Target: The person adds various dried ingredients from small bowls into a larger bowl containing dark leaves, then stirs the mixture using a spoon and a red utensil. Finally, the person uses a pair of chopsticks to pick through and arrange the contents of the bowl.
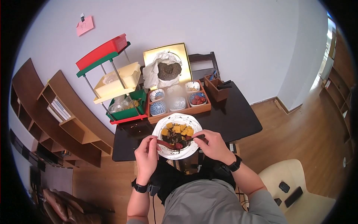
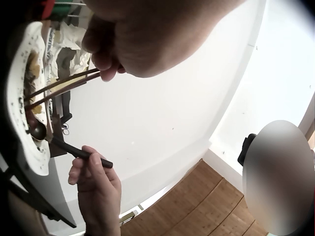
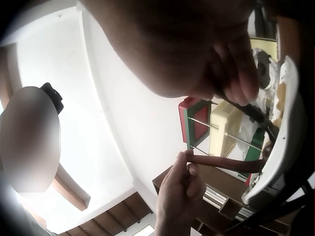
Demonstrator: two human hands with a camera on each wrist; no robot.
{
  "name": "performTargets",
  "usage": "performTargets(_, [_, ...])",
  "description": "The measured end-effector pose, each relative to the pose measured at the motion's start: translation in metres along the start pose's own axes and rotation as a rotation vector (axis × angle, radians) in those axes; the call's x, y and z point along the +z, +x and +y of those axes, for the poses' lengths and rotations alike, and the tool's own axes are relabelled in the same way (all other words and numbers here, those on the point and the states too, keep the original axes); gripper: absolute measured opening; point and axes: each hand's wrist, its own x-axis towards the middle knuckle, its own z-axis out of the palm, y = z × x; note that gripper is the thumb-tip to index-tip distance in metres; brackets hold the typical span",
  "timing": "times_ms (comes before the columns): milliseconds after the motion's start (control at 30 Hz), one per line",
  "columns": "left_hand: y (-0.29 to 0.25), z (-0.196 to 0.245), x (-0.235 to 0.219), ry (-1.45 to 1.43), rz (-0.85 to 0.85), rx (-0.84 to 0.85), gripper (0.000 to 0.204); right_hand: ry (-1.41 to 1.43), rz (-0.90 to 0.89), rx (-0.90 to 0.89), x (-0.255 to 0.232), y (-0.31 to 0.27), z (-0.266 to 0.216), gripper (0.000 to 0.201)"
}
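Grey shirt (image 1: 209, 203) fills the lower middle, two forearms reaching up from it, one black band on each wrist (image 1: 235, 164). The left hand (image 1: 148, 152) and the right hand (image 1: 213, 146) angle inward from opposite sides over one white bowl (image 1: 186, 154) at the near edge of the counter (image 1: 238, 119). Both hands are grasping: the left pinches one pair of reddish-brown tongs (image 1: 165, 143), the right grips one dark spoon (image 2: 74, 150) by its handle. Tongs and spoon slope down into the bowl, near one red fruit (image 1: 179, 146). Several yellow chunks (image 1: 177, 129), too crowded to count surely, lie there among dark leaves (image 1: 169, 137).

Behind the bowl, one wooden tray (image 1: 201, 110) carries six cups (image 1: 177, 103) in two rows of three; the front right one holds red fruits (image 1: 197, 99). Beyond, one gold box (image 1: 184, 56) holds one dark cake (image 1: 169, 71) in white paper (image 1: 151, 76). Left of these, one rack has three bins: red (image 1: 102, 51), cream (image 1: 123, 82) and green (image 1: 128, 114), with clear bags (image 1: 119, 104) in the green one. One wooden holder (image 1: 216, 91) stands right of the tray.
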Motion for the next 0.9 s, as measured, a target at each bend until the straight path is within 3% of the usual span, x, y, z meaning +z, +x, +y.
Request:
performTargets(67, [0.001, 0.000, 0.001, -0.032, 0.015, 0.007, 0.021, 0.030, 0.012, 0.073, 0.001, 0.001, 0.010, 0.017])
performTargets(167, [0.003, 0.001, 0.002, -0.088, 0.028, 0.006, 0.021, 0.344, 0.034, 0.334, 0.005, 0.001, 0.025, 0.020])
performTargets(267, [0.004, 0.000, 0.006, -0.084, 0.037, 0.000, 0.021, 0.494, 0.088, 0.385, 0.008, 0.001, 0.043, 0.022])
performTargets(467, [0.004, 0.000, 0.011, -0.101, 0.112, 0.064, 0.020, 0.701, 0.129, 0.445, 0.006, -0.001, 0.057, 0.021])
performTargets(633, [0.004, 0.002, 0.007, -0.102, 0.170, 0.112, 0.020, 0.747, 0.179, 0.426, 0.001, 0.002, 0.059, 0.021])
performTargets(900, [0.002, -0.002, 0.006, -0.091, 0.121, 0.065, 0.021, 0.696, 0.371, 0.372, -0.017, 0.030, 0.069, 0.023])
